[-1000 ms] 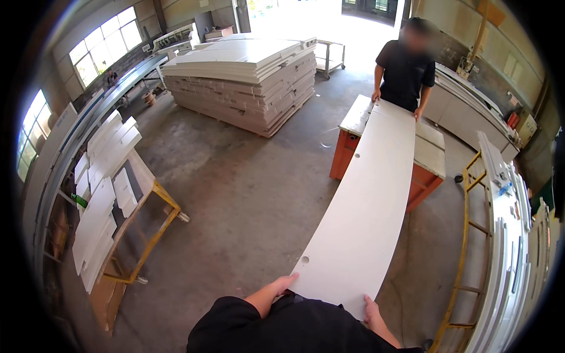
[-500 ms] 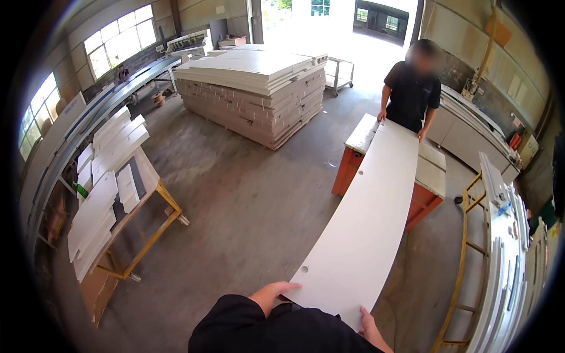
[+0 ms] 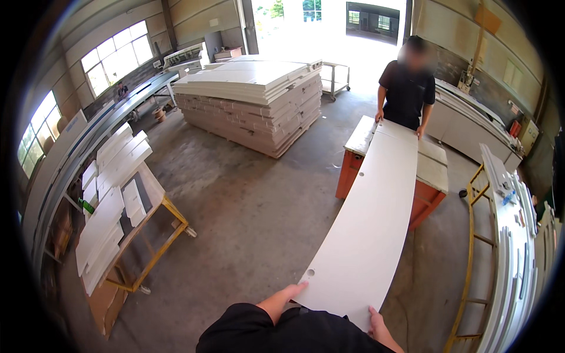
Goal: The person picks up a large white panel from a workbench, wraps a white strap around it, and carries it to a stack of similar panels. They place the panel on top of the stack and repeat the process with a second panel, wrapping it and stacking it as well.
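Note:
A long white panel (image 3: pixel 368 212) with round holes near its left edge stretches away from me. My left hand (image 3: pixel 292 290) grips the near left edge, close to one of the holes. On the near right edge my right hand (image 3: pixel 376 322) is closed, thumb on top; both hands' fingers under the panel are hidden. The panel's far part lies across an orange workbench (image 3: pixel 426 206) with a pale top. Behind the bench stands a co-worker in dark clothes (image 3: pixel 407 88), both hands on the panel's far end.
A large stack of white-topped boards (image 3: pixel 247 106) stands at the back. To the left, a yellow-framed trolley (image 3: pixel 154 250) carries white panels. Along the right, another yellow-framed rack (image 3: pixel 471 276) holds long white strips. A wheeled cart (image 3: pixel 335 79) is near the bright doorway.
The view has shifted slightly, so the surroundings sit a little lower at left. Both my hands keep their hold on the panel, and the co-worker still holds its far end.

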